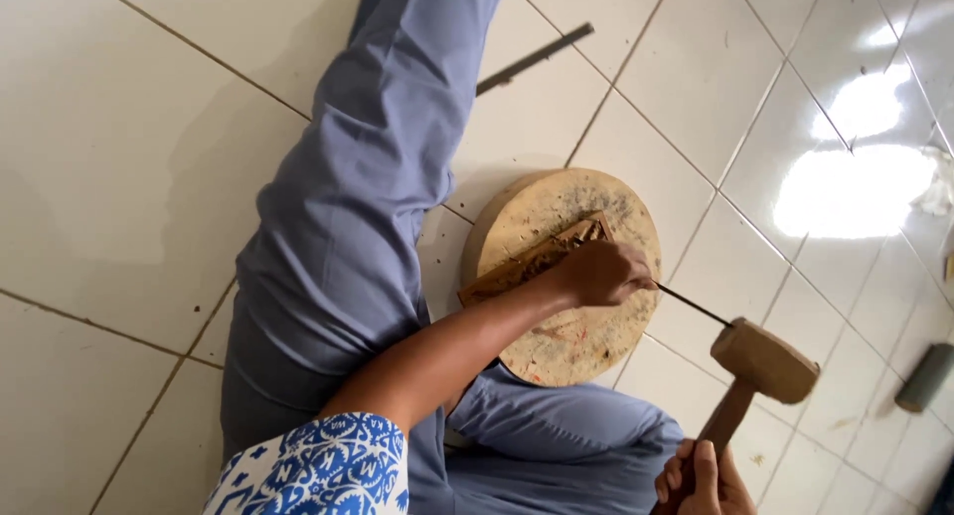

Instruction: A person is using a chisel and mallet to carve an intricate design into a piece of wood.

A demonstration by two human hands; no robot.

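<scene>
My left hand is closed around a thin metal chisel and rests on a carved brown wooden strip. The strip lies across a round wooden block on the tiled floor. My right hand, at the bottom edge, grips the handle of a wooden mallet. The mallet's head touches the chisel's rear end. The chisel's tip is hidden under my left hand.
My legs in blue-grey trousers lie along the left and under the block. A dark metal rod lies on the white tiles beyond them. A dark cylindrical object sits at the right edge.
</scene>
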